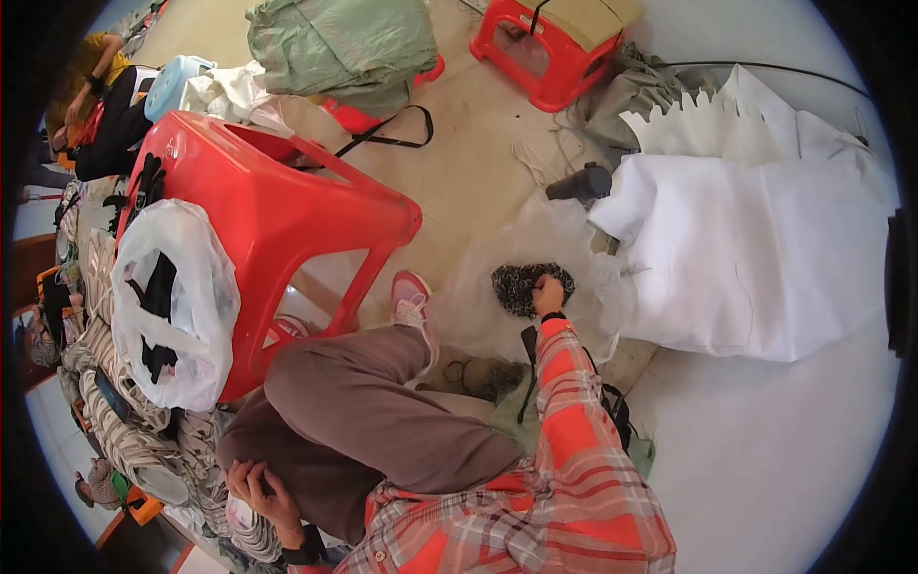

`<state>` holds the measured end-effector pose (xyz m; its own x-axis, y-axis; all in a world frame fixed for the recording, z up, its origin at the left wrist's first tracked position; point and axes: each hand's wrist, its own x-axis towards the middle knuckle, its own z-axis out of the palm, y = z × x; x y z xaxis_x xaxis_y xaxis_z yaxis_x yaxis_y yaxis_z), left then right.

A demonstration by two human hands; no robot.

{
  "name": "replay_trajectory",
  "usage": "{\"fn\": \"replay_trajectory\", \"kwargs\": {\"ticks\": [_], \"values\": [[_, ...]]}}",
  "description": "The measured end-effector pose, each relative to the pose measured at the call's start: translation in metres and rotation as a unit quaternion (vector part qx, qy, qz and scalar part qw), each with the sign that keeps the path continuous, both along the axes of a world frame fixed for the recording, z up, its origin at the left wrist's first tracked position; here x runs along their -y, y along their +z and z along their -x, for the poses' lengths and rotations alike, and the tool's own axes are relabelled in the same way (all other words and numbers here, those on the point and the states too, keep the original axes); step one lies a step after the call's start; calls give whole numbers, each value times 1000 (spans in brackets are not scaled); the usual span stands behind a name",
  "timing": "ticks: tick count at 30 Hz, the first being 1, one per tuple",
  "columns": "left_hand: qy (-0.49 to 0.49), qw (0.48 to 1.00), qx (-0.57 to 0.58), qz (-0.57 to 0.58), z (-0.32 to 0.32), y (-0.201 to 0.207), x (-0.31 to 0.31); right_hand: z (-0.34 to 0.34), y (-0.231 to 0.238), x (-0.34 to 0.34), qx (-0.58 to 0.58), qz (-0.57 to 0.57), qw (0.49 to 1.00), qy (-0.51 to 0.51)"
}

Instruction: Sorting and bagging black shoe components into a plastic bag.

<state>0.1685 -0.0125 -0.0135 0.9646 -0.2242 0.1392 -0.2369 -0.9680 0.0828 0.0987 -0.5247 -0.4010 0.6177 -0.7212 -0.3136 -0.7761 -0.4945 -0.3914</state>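
Observation:
My right hand reaches down into a clear plastic bag that lies spread on the floor. Its fingers are pinched at a heap of small black-and-silver pieces; their exact kind is too small to make out. Against my trousered thigh rests my left hand, its fingers bent, slightly apart, with nothing visible in them. A red plastic stool stands to the left of my knees. On its near side, a white plastic bag with black pieces inside hangs open.
White sheet material is piled at the right, beside a dark bottle. Farther off are a green cloth bundle and another red stool bearing a cardboard piece. Pale bundled straps line the left, where another person sits.

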Motion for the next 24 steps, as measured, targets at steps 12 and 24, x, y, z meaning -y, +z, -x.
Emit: {"fn": "replay_trajectory", "kwargs": {"ticks": [12,24], "values": [[71,997,38,19,-3,11,1,-12,8,-45,-119,-83,984,-104],[90,995,28,24,-2,28,2,-46,13,-61,-142,-14,990,5]]}}
